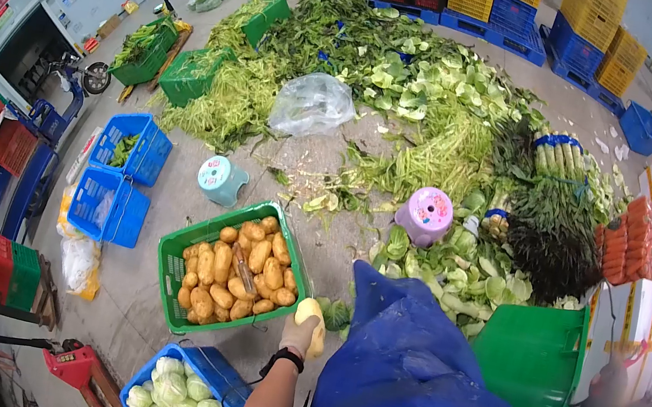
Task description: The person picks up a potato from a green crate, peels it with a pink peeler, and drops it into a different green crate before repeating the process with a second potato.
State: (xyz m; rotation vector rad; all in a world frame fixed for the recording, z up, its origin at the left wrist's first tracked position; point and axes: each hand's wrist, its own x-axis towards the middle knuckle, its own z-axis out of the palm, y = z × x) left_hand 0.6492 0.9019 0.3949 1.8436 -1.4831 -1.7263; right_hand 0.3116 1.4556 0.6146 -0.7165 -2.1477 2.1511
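Blue apron (405, 374) fills the space right under me, and just past its left edge my left hand (296, 336) is closed around a pale potato (309, 309). At least that is what I take it for, since my fingers cover part of it. It sits above the near right corner of the green crate (171, 281), beside the rim; I can't tell whether it touches the plastic.

I'd expect it to feel solid and fairly heavy for its size, stiff right through, with no give under a normal squeeze. If the skin is off, as the colour suggests, the surface will probably be wet and slippery, so a light pinch could let it shoot away. The best hold is around the thick middle, fingers wrapped on one side and thumb on the other, leaving an end showing. It isn't delicate, though a hard drop could bruise or crack it.

It looks smooth, rounded and longer than wide, a light creamy yellow, clearly paler than the brown-gold potatoes (223, 260) heaped in the crate. Among those lies a slim brown thing (244, 272) that I can't make out for sure.

My right hand (611, 393) is out by the green tub (531, 353), badly blurred, and I can't tell whether its fingers are spread or gripping anything.
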